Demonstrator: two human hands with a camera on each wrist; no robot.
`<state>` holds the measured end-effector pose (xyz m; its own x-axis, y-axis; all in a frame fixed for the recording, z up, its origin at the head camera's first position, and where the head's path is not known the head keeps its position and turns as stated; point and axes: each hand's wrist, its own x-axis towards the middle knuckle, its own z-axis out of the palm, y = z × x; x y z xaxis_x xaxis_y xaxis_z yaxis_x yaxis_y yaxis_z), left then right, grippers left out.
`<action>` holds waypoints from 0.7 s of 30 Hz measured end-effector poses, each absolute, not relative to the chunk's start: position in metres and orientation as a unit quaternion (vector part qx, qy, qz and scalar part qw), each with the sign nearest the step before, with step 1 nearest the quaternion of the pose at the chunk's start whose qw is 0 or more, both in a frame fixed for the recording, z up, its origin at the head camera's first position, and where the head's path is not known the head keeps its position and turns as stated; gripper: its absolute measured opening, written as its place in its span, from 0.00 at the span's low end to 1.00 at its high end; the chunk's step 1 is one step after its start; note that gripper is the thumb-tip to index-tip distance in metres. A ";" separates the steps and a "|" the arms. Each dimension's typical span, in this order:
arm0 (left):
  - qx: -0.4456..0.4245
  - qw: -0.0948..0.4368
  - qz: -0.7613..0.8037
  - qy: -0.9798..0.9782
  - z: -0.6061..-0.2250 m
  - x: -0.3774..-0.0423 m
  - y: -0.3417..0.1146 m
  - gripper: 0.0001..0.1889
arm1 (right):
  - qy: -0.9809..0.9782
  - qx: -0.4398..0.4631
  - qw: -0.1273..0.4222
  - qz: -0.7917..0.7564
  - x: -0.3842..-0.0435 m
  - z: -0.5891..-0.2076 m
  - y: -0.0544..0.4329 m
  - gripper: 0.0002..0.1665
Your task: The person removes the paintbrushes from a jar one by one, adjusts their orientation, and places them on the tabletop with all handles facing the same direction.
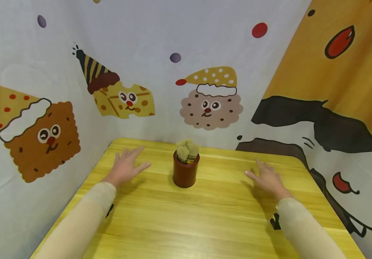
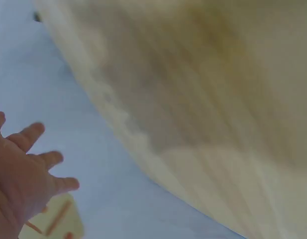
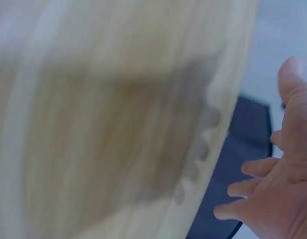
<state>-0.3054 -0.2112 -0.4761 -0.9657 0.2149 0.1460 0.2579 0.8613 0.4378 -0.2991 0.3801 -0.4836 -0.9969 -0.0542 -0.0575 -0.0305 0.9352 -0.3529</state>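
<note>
A reddish-brown cylindrical pot (image 1: 184,175) stands upright on the wooden table, with beige tufted tops (image 1: 187,149) sticking out of it; what they belong to is hidden inside. To the left of the pot, my left hand (image 1: 125,167) is held over the table with its fingers spread, holding nothing. On the other side, my right hand (image 1: 267,178) is spread too and grips nothing. Both hands are apart from the pot. Each wrist view shows only its own hand, the left hand (image 2: 26,184) and the right hand (image 3: 277,194), beside the table edge.
The yellow wood-grain table (image 1: 186,223) has rounded far corners. A white cloth (image 1: 147,32) with cartoon prints hangs behind and to the left. At right hangs an orange, white and dark printed part (image 1: 302,79). Black bits show beside both forearms.
</note>
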 end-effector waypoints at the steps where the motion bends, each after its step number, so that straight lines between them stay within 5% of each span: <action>1: -0.130 0.046 -0.251 -0.958 -0.472 -0.306 -0.205 0.47 | 0.980 -0.029 0.032 -0.193 -0.301 -0.481 0.373 0.62; 10: -0.189 0.053 -0.333 -0.922 -0.443 -0.301 -0.144 0.34 | 0.910 -0.118 0.065 -0.392 -0.311 -0.446 0.279 0.38; 21: -0.182 0.030 -0.345 -0.920 -0.441 -0.301 -0.115 0.36 | 0.860 -0.125 0.023 -0.494 -0.312 -0.422 0.184 0.33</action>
<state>-0.3007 -0.1154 -0.4409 -0.9319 0.3142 0.1811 0.3557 0.6950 0.6248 -0.3117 0.1845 -0.4222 -0.9677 -0.2376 0.0844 -0.1925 0.4800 -0.8559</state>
